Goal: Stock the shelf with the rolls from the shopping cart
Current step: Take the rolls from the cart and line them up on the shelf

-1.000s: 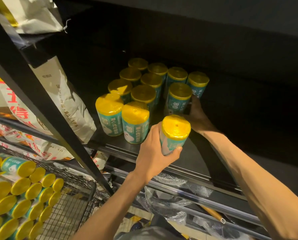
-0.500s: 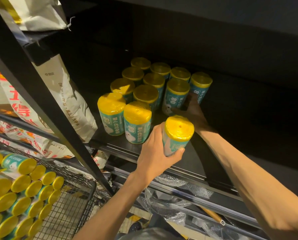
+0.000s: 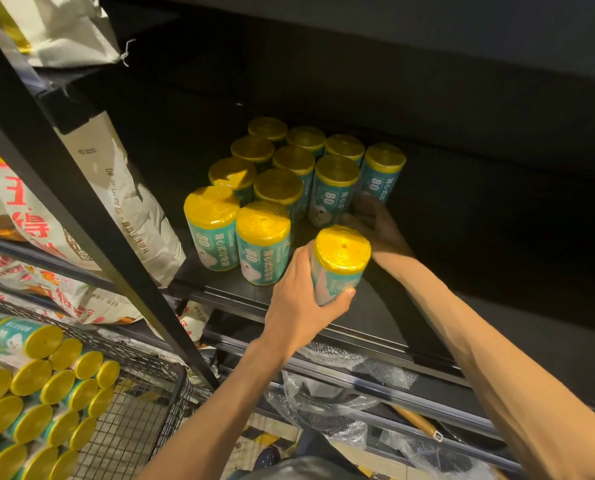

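Gripping a roll (image 3: pixel 340 263), left hand (image 3: pixel 298 306) nears the shelf (image 3: pixel 375 317).

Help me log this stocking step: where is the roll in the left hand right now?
In the head view the roll sits upright in the left hand, centre frame over the shelf front edge, just right of the front row of standing rolls.

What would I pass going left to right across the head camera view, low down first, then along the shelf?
Shopping cart full of rolls → slanted black shelf post → left hand gripping a roll → right hand behind that roll, against the standing rolls.
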